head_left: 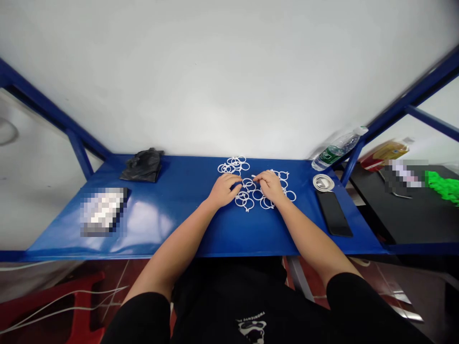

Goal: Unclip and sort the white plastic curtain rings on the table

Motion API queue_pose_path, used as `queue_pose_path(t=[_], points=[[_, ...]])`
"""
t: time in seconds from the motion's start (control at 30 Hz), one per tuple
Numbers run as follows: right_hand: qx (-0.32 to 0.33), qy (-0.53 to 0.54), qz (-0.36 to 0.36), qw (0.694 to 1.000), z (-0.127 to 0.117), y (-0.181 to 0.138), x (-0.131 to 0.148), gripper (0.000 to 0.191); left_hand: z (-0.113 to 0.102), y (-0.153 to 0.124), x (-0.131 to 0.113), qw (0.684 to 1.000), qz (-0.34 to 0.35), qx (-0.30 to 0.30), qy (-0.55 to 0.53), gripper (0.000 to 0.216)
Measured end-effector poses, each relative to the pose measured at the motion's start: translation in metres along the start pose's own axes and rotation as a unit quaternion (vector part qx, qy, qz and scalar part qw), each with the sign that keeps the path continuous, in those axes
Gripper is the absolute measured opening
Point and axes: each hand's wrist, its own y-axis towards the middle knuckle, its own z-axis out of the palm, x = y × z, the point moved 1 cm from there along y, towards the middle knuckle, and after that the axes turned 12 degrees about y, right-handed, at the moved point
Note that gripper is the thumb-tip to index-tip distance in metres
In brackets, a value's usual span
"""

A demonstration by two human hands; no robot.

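Several white plastic rings (251, 198) lie spread on the blue table (186, 224), with a second cluster (234, 165) farther back. My left hand (224, 188) rests among the rings with its fingers curled and pinched at one ring. My right hand (270, 185) sits just to the right, fingers bent and pinched on a small white ring piece between the two hands. Both forearms reach in from the near edge.
A crumpled black bag (143, 165) lies at the back left, a blurred flat object (103, 210) at the left. On the right are a black phone (334, 212), a coiled white cable (323, 182) and a plastic bottle (337, 149). Blue frame posts stand at both ends.
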Motion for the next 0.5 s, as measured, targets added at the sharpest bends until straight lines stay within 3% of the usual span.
queue_pose_path(t=[0.07,0.2,0.5], points=[[0.010,0.003,0.007,1.000,0.000,0.000,0.000,0.035,0.003,0.000,0.010,0.997,-0.057,-0.016,0.050,0.028],[0.028,0.006,0.016,0.999,0.002,-0.001,0.000,0.037,0.007,-0.001,0.025,0.982,-0.147,0.015,0.119,0.045],[0.029,0.008,0.012,0.999,0.003,0.000,-0.002,0.036,0.007,-0.003,0.024,0.979,-0.144,-0.004,0.143,0.037]])
